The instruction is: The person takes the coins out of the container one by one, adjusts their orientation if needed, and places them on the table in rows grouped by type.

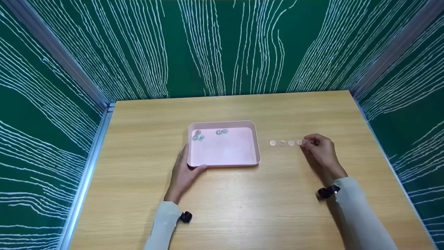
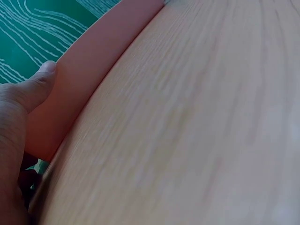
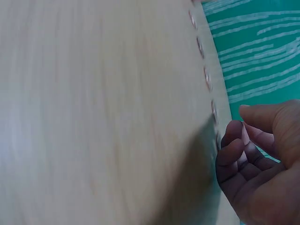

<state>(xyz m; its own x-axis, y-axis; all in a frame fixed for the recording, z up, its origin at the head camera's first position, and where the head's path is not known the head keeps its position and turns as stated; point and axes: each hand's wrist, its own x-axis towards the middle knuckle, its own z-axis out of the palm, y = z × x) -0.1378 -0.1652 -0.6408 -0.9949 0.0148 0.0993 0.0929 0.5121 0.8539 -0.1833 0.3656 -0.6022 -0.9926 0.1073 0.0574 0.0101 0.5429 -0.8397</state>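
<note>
At pink tray's (image 1: 225, 152) 10–12 o'clock: five coins (image 1: 197, 132). Left fingers (image 2: 39, 87) grip its 8 o'clock; right fingers (image 3: 231, 153) curled at coin row (image 1: 290, 143), pinch unclear.

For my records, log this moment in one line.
left hand: holds near-left corner of tray | right hand: at right end of coin row | tray coins: two groups, far side

Pale wooden table (image 1: 239, 205), green walls (image 1: 176, 52) with wavy white lines, grey corner posts (image 1: 61, 52)
</note>
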